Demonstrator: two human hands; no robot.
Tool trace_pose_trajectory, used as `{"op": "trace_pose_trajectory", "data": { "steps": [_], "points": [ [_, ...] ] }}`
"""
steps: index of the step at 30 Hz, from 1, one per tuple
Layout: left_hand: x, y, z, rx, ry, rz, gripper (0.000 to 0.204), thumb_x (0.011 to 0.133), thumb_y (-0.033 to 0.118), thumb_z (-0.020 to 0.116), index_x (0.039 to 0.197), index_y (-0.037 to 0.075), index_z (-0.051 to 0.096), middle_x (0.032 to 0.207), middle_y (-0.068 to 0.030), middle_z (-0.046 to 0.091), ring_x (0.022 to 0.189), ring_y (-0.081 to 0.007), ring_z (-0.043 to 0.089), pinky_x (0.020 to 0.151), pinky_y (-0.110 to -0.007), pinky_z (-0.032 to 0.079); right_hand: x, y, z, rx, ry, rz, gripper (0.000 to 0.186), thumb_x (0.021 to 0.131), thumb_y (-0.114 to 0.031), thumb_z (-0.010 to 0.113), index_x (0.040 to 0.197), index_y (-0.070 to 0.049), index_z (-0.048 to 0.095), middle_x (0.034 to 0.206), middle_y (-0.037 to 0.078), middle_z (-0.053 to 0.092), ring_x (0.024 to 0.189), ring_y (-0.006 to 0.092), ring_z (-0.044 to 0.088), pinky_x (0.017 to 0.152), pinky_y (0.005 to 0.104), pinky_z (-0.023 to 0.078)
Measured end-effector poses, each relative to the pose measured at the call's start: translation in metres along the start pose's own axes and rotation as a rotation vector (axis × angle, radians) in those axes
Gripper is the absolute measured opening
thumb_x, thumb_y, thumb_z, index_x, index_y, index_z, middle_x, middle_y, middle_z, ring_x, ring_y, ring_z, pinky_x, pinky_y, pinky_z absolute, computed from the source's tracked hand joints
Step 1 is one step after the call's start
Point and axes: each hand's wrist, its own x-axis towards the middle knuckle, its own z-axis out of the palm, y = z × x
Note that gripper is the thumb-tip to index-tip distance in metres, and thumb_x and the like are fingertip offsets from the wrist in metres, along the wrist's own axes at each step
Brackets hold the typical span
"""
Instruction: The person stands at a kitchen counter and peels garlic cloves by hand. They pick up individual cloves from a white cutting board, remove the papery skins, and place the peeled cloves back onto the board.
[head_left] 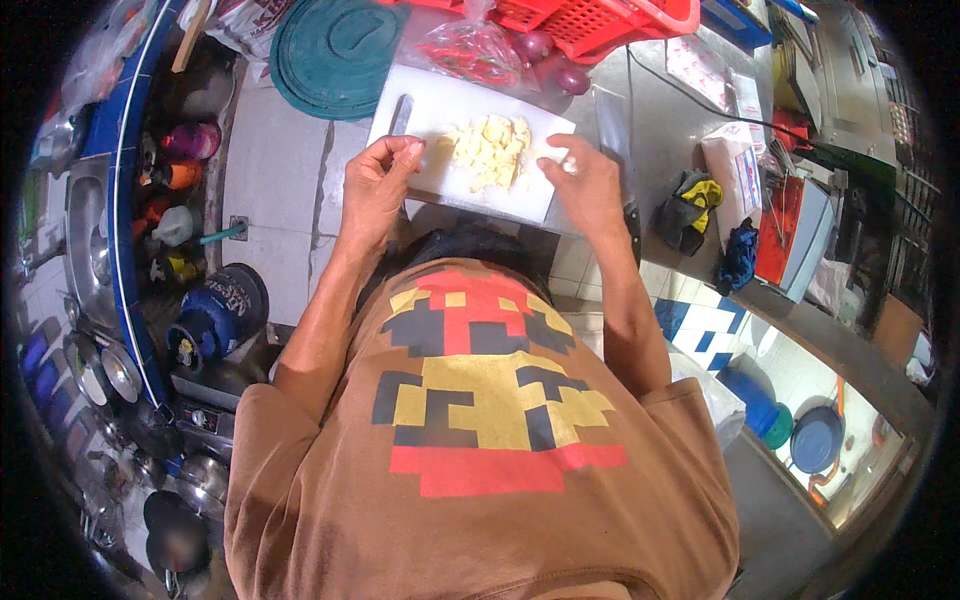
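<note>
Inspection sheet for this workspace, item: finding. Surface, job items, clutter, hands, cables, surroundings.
Surface: metal counter; white cutting board on it.
Job items: pale chopped pieces heaped on the board.
Clutter: red basket, clear bag with red contents, red onions beyond the board.
Hands: left hand at the board's left side, fingertips pinched; right hand at its right, fingers curled; whether either holds anything is unclear.
Cables: black cord across the counter.
Surroundings: green lid, blue cylinder at left.

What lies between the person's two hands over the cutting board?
In the head view, a heap of pale yellow chopped pieces lies on the white cutting board between the left hand and right hand.
</note>
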Motion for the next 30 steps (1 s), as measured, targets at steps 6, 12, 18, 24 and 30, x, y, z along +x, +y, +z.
{"op": "trace_pose_trajectory", "data": {
  "steps": [6, 12, 18, 24, 30],
  "points": [
    [-0.001, 0.002, -0.001, 0.017, 0.036, -0.011, 0.022, 0.096, 0.023, 0.067, 0.105, 0.003, 0.067, 0.078, 0.002, 0.058, 0.049, 0.0017, 0.034, 0.042, -0.017, 0.024, -0.014, 0.037, -0.014, 0.069, 0.055, 0.039, 0.029, 0.082, -0.015, 0.076, 0.108, -0.006, 0.069, 0.081, 0.016, 0.069, 0.071, 0.0204, 0.066, 0.069, 0.0339, 0.051],
    [0.007, -0.005, -0.001, 0.046, -0.026, 0.011, 0.023, 0.096, 0.025, 0.068, 0.106, 0.004, 0.067, 0.079, 0.0025, 0.058, 0.049, 0.0018, 0.034, 0.043, -0.017, 0.024, -0.025, 0.051, 0.014, 0.063, 0.166, 0.026, 0.026, 0.081, -0.015, 0.077, 0.104, -0.005, 0.069, 0.078, 0.017, 0.069, 0.067, 0.0257, 0.066, 0.065, 0.036, 0.051],
    [0.009, -0.007, 0.006, 0.052, -0.046, -0.018, 0.024, 0.095, 0.026, 0.069, 0.104, 0.004, 0.068, 0.079, 0.0022, 0.06, 0.049, 0.0019, 0.034, 0.042, -0.018, 0.024, -0.023, 0.043, 0.021, -0.018, 0.242, -0.031, 0.022, 0.083, -0.017, 0.075, 0.1, -0.005, 0.07, 0.08, 0.019, 0.068, 0.07, 0.0316, 0.067, 0.067, 0.0392, 0.052],
    [0.011, -0.013, 0.008, 0.075, -0.023, 0.007, 0.022, 0.094, 0.026, 0.07, 0.101, 0.005, 0.07, 0.079, 0.0029, 0.061, 0.051, 0.0014, 0.037, 0.044, -0.018, 0.026, -0.032, 0.031, 0.026, 0.036, 0.128, -0.198, 0.017, 0.086, -0.013, 0.07, 0.101, -0.006, 0.071, 0.089, 0.015, 0.07, 0.08, 0.0317, 0.069, 0.072, 0.0392, 0.054],
    [0.01, -0.012, 0.006, 0.057, -0.039, -0.019, 0.02, 0.094, 0.025, 0.069, 0.097, 0.006, 0.07, 0.078, 0.0043, 0.06, 0.057, -0.0003, 0.041, 0.049, -0.019, 0.031, -0.03, 0.014, 0.014, 0.057, 0.113, -0.167, 0.018, 0.087, -0.014, 0.069, 0.103, -0.006, 0.071, 0.097, 0.016, 0.071, 0.083, 0.0331, 0.069, 0.074, 0.0389, 0.054]
  ]
}}
